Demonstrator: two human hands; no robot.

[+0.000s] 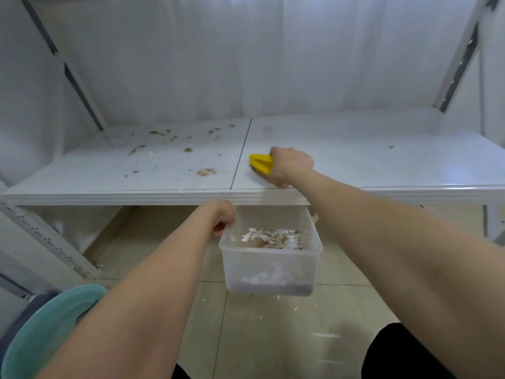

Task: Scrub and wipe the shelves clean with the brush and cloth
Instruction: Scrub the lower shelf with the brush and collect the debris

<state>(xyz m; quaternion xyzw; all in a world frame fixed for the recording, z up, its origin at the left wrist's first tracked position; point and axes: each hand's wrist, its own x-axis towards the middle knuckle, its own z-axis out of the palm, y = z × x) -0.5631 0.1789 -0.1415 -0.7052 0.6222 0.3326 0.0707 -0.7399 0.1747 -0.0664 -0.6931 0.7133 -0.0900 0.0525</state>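
1. Two bare arms reach forward from the bottom of the view. A rounded teal object [52,324] sits at the lower left, and small white flakes lie on the tiled floor [259,337].
2. Further out, the left hand [222,218] is closed on the near left corner of a clear plastic container [269,269] and holds it in the air. The far rim of the container is tucked just under the front edge of the shelf. White and brown scraps already lie inside it.
3. On the white shelf [382,160], the right hand [291,165] grips a yellow brush [261,164], fingers wrapped around its rear end. The bristles are down on the surface, almost directly above the container and close to the front edge.
4. The long axis of the brush points left, toward the dark seam [240,157] between the two shelf panels, and its tip is just beside this seam.
5. Most of the debris [206,171] lies to the left of the seam, from a brown patch near the brush up to the far left corner. The right panel looks almost clean.
6. I judge that the right hand is the nearer one to the dirt and must draw it rightward and forward to the edge, while the left hand shifts the container to meet it.
7. No cloth is in view.
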